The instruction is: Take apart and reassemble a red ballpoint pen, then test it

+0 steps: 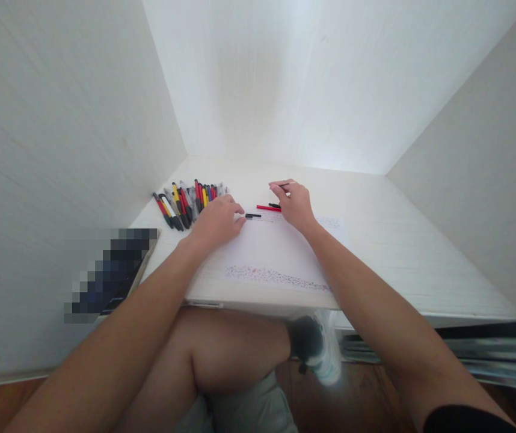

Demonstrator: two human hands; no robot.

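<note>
My left hand [221, 219] rests over the left edge of a sheet of paper [271, 249], its thumb and fingers apart. Just beyond those fingertips lies a small black pen cap [253, 215]. Raised a little above the paper's far edge, my right hand [296, 204] pinches a thin dark stick-like piece [284, 184], too small to name surely. Below that hand, a red pen barrel [267, 208] and a short black pen part [274, 205] lie side by side, their right ends hidden by the hand. Dense coloured pen marks run along the sheet's near edge.
A heap of assorted pens [186, 201] lies at the left back of the white table [402, 240]. A dark-screened, blurred-out device [118, 276] stands at the left edge. White walls enclose the table on three sides. My crossed leg is below the front edge.
</note>
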